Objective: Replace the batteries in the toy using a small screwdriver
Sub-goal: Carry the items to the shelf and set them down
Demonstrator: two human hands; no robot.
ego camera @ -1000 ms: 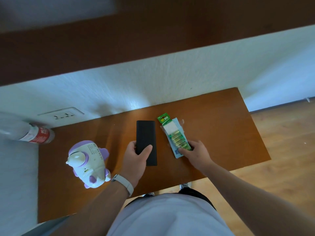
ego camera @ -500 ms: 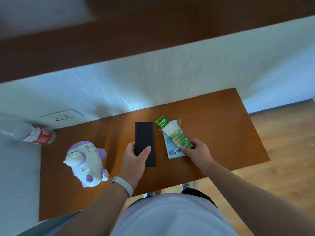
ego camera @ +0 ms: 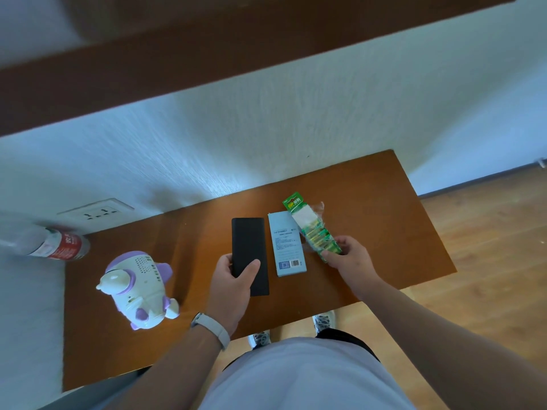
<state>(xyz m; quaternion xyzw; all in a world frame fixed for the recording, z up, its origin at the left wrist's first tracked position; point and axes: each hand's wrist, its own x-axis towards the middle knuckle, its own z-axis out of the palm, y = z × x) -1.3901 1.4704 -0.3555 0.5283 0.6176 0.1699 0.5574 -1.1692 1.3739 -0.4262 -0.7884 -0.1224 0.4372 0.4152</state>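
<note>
Head view, left hand (ego camera: 233,287): curled round the near end of a flat black rectangular case (ego camera: 250,250), thumb laid across its top, fingers wrapped at its left edge.
Head view, right hand (ego camera: 352,261): thumb and fingers clamped on the near end of a green plastic-wrapped strip of batteries (ego camera: 313,232), far end slanting away beyond the fingertips.
Between the hands: pale blue flat cardboard box (ego camera: 286,244), just left of the right fingertips, its far right corner under the strip.
Toy: white and purple rounded plastic toy (ego camera: 136,288), well to the left of the left knuckles, lying untouched on the brown wooden table (ego camera: 384,232); battery cover not in sight.
Screwdriver: none visible; possibly inside the black case, only a guess.
Risk, strip: loose torn wrap at the far end, so likely to spill cells off the table edge if swung by the pinched end alone.
Risk, case: one-handed hold at one end only, prone to tipping and scattering small bits if opened that way.
Risk, toy: round body, apt to roll under screwdriver pressure unless braced.
</note>
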